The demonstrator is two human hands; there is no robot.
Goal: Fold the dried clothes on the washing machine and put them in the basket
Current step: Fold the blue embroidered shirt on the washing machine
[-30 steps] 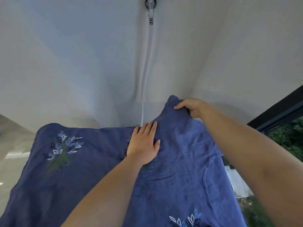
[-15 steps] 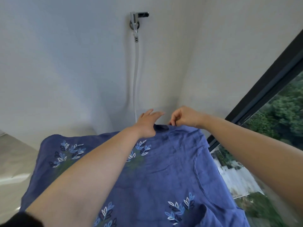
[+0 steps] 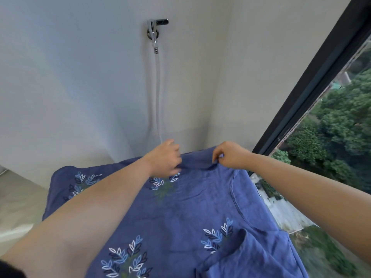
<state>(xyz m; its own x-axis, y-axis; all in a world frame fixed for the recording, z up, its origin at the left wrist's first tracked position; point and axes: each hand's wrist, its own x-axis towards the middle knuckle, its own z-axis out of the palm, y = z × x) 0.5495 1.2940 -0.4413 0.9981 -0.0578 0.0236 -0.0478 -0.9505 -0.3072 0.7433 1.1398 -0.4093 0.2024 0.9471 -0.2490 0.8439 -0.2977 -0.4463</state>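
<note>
A blue garment printed with white and light-blue leaf sprigs lies spread flat and hides the surface under it. My left hand is at its far edge, fingers curled down onto the cloth. My right hand pinches the far edge a little to the right and lifts a small fold of it. Both forearms reach across the garment. No basket is in view.
A chrome tap with a white hose is fixed to the white wall behind the garment. A black-framed window runs along the right, with trees outside. Pale flooring shows at the left.
The raised corner in my right hand has come down to the garment's far edge. My left hand moved from pressing flat mid-cloth up to the far edge, and the view tilted upward.
</note>
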